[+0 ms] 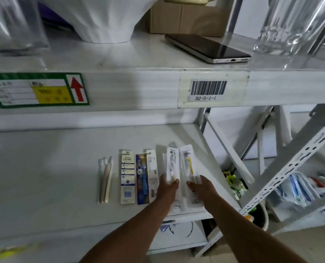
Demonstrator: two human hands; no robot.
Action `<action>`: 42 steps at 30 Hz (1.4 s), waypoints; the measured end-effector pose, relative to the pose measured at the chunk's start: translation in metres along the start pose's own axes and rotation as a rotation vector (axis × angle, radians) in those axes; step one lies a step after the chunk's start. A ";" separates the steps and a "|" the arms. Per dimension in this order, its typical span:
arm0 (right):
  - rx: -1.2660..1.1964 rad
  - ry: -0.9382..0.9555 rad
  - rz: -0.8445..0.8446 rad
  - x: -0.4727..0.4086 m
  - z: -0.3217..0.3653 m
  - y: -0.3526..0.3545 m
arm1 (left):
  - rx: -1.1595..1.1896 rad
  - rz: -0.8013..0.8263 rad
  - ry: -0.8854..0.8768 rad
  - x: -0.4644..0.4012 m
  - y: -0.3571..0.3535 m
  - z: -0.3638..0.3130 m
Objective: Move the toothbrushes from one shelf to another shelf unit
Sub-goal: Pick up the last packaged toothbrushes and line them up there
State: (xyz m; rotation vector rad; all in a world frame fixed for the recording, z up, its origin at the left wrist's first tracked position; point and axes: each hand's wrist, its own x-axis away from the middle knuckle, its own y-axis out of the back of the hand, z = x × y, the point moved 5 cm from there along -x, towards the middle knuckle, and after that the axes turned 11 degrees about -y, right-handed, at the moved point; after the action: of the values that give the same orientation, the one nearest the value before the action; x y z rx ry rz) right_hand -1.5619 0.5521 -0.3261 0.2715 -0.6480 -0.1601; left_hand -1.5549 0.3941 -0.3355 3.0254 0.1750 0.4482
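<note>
Gripping one packaged toothbrush apiece, we pinch the white pack (172, 168) in our left hand (167, 188) and the yellow-brush pack (189, 168) in our right hand (200, 187), at the shelf's (63, 168) front right corner, ready to lift both together.

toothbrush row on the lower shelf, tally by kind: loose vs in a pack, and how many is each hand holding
Loose brushes: 2
Packs lying on the shelf: 3, namely a white pack, a blue pack and a third pack
Pack in left hand: 1
Pack in right hand: 1, with a yellow brush
Total: 7
</note>
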 end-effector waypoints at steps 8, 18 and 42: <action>0.136 0.010 -0.014 -0.043 -0.002 0.019 | -0.201 -0.045 -0.056 -0.029 -0.041 0.000; 0.414 0.106 -0.174 -0.059 -0.002 0.014 | -0.699 -0.229 -0.177 -0.030 -0.044 -0.001; 0.636 0.159 -0.205 -0.052 -0.006 0.005 | -0.420 -0.229 -0.276 -0.025 -0.051 0.006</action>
State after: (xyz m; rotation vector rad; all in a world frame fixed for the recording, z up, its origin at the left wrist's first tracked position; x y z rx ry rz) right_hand -1.5985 0.5703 -0.3586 0.9553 -0.4977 -0.1233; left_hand -1.5819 0.4407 -0.3535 2.5776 0.3531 0.0361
